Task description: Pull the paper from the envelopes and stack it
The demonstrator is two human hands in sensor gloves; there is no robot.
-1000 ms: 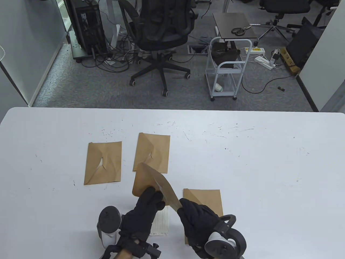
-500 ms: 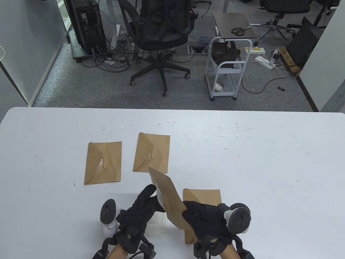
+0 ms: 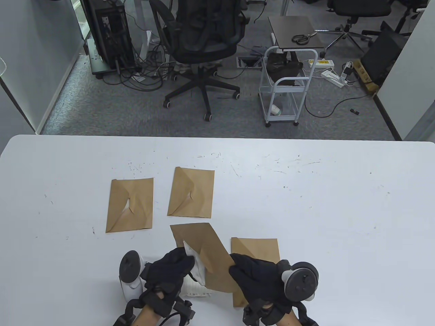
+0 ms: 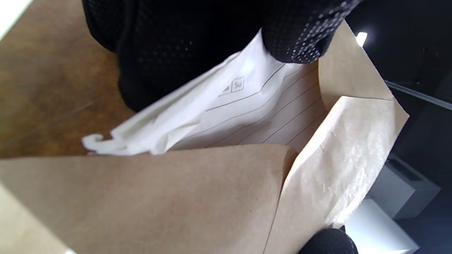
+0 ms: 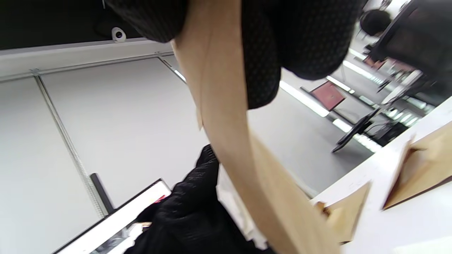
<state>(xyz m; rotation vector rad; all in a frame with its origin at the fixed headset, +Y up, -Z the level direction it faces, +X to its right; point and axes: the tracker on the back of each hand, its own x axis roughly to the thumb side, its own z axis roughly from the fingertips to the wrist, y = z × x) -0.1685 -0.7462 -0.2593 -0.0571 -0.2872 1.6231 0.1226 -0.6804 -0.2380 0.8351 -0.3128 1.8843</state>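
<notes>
The folded white lined paper (image 4: 226, 116) sits half out of the mouth of the brown kraft envelope (image 3: 207, 251) I hold raised over the near edge of the white desk (image 3: 340, 203). My left hand (image 3: 170, 271) pinches the paper's top fold, fingers (image 4: 300, 31) closed on it. My right hand (image 3: 258, 275) grips the envelope's lower right edge. The sheet looks light, limp and easily creased, so I judge a hold near the fold is best, drawing straight along the envelope. A white paper stack (image 3: 195, 290) lies beneath; three flat brown envelopes (image 3: 131, 205) lie around.
</notes>
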